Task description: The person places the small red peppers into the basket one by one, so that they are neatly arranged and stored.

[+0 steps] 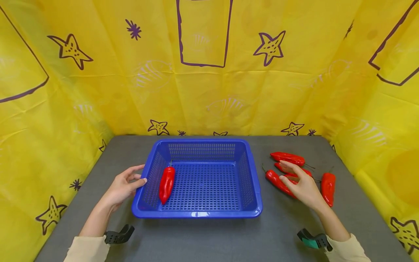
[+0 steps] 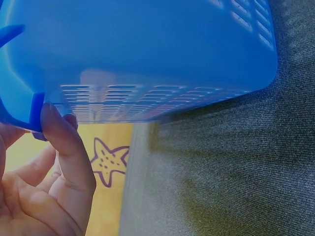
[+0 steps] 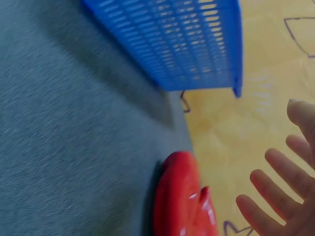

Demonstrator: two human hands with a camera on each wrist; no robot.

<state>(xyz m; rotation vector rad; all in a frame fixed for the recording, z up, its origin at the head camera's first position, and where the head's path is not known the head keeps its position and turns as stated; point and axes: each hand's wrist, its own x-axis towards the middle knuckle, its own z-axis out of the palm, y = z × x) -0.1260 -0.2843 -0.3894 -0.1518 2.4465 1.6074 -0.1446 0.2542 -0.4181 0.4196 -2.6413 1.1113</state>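
A blue plastic basket (image 1: 196, 214) with slotted walls stands on the grey table. One red pepper (image 1: 167, 185) lies inside along its left wall, stem toward the back. My left hand (image 1: 123, 186) pinches the basket's left rim, thumb over the top and fingers outside; the left wrist view shows the fingers (image 2: 66, 142) close up at the rim. To the right of the basket lie several red peppers (image 1: 288, 158). Over them hovers my right hand (image 1: 303, 187), fingers spread and holding nothing; it partly hides the middle peppers. Red peppers (image 3: 176, 196) also appear below that hand in the right wrist view.
Yellow cloth (image 1: 203, 98) with starfish drawings hangs behind the table and along both sides. The grey tabletop (image 1: 209, 242) extends in front of the basket. A separate red pepper (image 1: 328, 188) lies at the far right, close beside my right wrist.
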